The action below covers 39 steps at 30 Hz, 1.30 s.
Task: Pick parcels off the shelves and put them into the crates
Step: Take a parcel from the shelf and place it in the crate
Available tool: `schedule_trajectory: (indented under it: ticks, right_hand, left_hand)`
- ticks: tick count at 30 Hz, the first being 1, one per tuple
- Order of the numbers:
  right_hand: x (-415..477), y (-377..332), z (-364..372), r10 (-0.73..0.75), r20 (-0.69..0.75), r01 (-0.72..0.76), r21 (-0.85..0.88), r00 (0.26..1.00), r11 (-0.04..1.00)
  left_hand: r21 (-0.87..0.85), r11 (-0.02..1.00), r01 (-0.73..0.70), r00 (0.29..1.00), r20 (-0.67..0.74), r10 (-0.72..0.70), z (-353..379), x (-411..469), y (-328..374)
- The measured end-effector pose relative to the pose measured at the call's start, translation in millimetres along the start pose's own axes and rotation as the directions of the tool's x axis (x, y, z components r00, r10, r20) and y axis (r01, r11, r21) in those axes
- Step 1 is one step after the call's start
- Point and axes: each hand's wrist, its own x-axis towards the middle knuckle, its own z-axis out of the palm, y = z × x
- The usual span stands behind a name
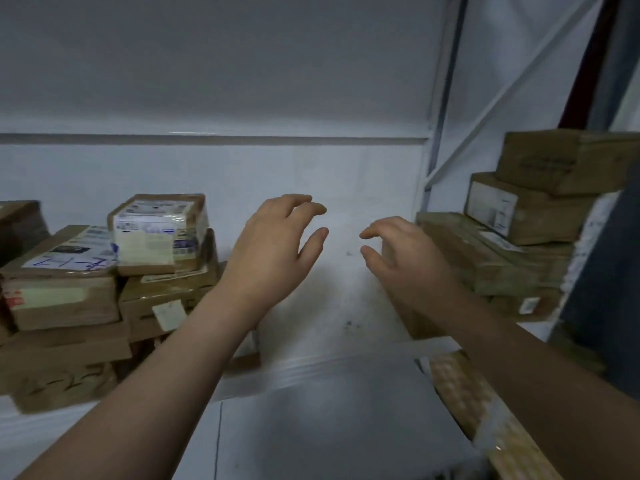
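Both my arms reach over a white shelf. My left hand hovers mid-shelf with loosely curled fingers and holds nothing. My right hand is a hand's width to its right, fingers loosely curled, empty, just in front of a brown parcel stack. To the left lies a pile of taped cardboard parcels, the top one a small labelled box. No crate is in view.
Two more cardboard boxes top the right stack. A metal shelf upright stands behind it. A grey flat surface lies below the shelf edge, and a wooden board runs along its right side.
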Motion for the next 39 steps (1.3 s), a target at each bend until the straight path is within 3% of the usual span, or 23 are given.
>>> schedule_trajectory:
  ticks: [5, 11, 18, 22, 30, 32, 34, 36, 39]
  right_hand:
    - [-33.9, 56.9, -44.2, 0.104, -0.017, -0.105, -0.105, 0.994, 0.989]
    - [-68.1, 124.0, -75.6, 0.320, 0.018, -0.312, -0.170, 0.947, 0.935]
    - [-87.1, 168.9, -83.1, 0.551, -0.006, -0.536, 0.220, 0.835, 0.815]
    - [-92.2, 174.7, -79.4, 0.563, 0.009, -0.509, 0.441, 0.826, 0.740]
    - [-74.1, 178.3, -73.3, 0.488, 0.108, -0.448, 0.603, 0.866, 0.660]
    - [-64.2, 171.5, -67.8, 0.511, 0.178, -0.471, 0.704, 0.841, 0.532]
    - [-48.8, 157.4, -61.5, 0.528, 0.310, -0.500, 0.825, 0.790, 0.264]
    - [-29.3, 139.6, -54.7, 0.492, 0.458, -0.549, 0.834, 0.741, 0.049]
    - [-2.7, 112.9, -41.5, 0.437, 0.543, -0.577, 0.814, 0.717, -0.065]
  left_hand:
    - [-0.146, 0.989, -0.028, 0.996, 0.081, 0.040, 54.7, 12.4, 48.2]
    - [-0.159, 0.980, -0.120, 0.966, 0.210, 0.153, 132.0, 27.2, 112.8]
    - [0.068, 0.940, -0.335, 0.908, 0.289, 0.303, 200.4, 44.5, 151.8]
    - [0.136, 0.926, -0.353, 0.919, 0.236, 0.315, 210.7, 49.5, 158.9]
    - [0.178, 0.931, -0.319, 0.948, 0.040, 0.317, 176.4, 38.3, 136.2]
    - [0.129, 0.949, -0.288, 0.956, -0.024, 0.293, 162.8, 27.4, 116.1]
    - [0.017, 0.976, -0.219, 0.972, -0.085, 0.220, 145.5, 11.1, 92.4]
    - [-0.060, 0.976, -0.210, 0.971, -0.126, 0.202, 128.4, -5.0, 72.6]
    - [-0.035, 0.942, -0.333, 0.933, -0.161, 0.323, 109.1, -17.1, 53.3]
